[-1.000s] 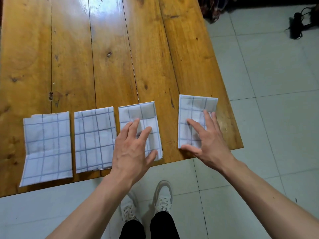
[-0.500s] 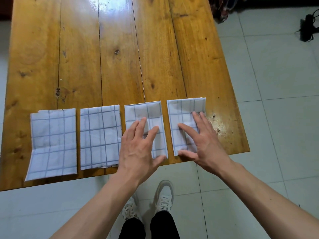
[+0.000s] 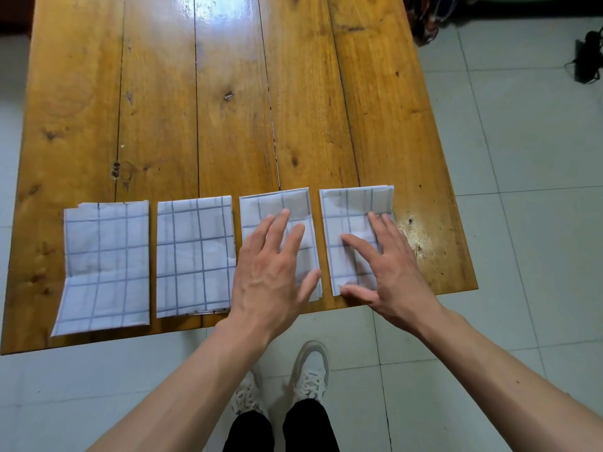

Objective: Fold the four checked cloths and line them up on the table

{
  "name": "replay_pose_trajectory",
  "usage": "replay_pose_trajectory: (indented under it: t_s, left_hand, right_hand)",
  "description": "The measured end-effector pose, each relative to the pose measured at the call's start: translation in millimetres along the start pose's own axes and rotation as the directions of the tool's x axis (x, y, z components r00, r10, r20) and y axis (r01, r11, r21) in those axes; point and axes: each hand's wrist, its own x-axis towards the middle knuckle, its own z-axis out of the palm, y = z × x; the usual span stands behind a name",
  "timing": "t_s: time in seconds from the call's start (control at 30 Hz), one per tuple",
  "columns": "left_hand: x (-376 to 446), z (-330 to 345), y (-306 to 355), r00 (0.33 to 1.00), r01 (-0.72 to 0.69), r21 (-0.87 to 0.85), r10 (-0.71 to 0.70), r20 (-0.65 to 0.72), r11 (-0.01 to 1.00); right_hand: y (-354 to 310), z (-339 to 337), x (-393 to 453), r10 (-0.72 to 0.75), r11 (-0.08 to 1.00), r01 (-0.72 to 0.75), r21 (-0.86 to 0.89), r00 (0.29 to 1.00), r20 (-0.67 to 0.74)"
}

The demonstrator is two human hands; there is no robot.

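four folded white cloths with thin blue-grey checks lay in a row along the near edge of the wooden tabletop (image 3: 228, 109): first cloth (image 3: 104, 265), second cloth (image 3: 195, 256), third cloth (image 3: 277, 207), fourth cloth (image 3: 352, 207). the left hand (image 3: 270, 275) lay flat on the third, fingers spread; the right hand (image 3: 388, 272) likewise on the fourth, each hiding much of its cloth.

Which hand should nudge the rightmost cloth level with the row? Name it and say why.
Right. The right hand already lies flat on the rightmost cloth, whose far edge sits slightly beyond the others. The left hand rests on the third cloth and would have to cross over.
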Motion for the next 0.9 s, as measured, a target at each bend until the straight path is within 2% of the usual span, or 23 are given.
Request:
replay_pose_trajectory:
  t_s: [0.2,0.4,0.6,0.77,0.9]
  left_hand:
    - [32.6,-4.1,-4.6,0.959,-0.129,0.161,0.082,0.272,0.978]
    - [43.4,-6.0,-9.8,0.931,-0.092,0.129,0.039,0.364,0.987]
    - [41.9,-7.1,-9.5,0.948,-0.091,0.069,0.065,0.313,0.994]
    - [23.9,-11.6,-6.7,0.977,-0.149,-0.020,0.151,0.148,0.989]
    - [0.2,-21.1,-8.2,0.992,-0.090,-0.070,0.095,0.080,0.993]
  right_hand:
    - [0.4,-0.3,1.1,0.010,1.000,-0.010,-0.017,1.000,0.021]
    - [-0.1,-1.1,2.8,0.031,0.998,-0.028,-0.049,0.997,0.067]
    - [-1.8,-2.5,4.0,0.053,0.997,-0.049,-0.063,0.996,0.074]
    - [-2.5,-3.7,3.2,0.045,0.998,-0.042,-0.048,0.998,0.052]
    - [-3.7,-10.2,-3.5,0.033,0.999,-0.034,-0.033,0.999,-0.022]
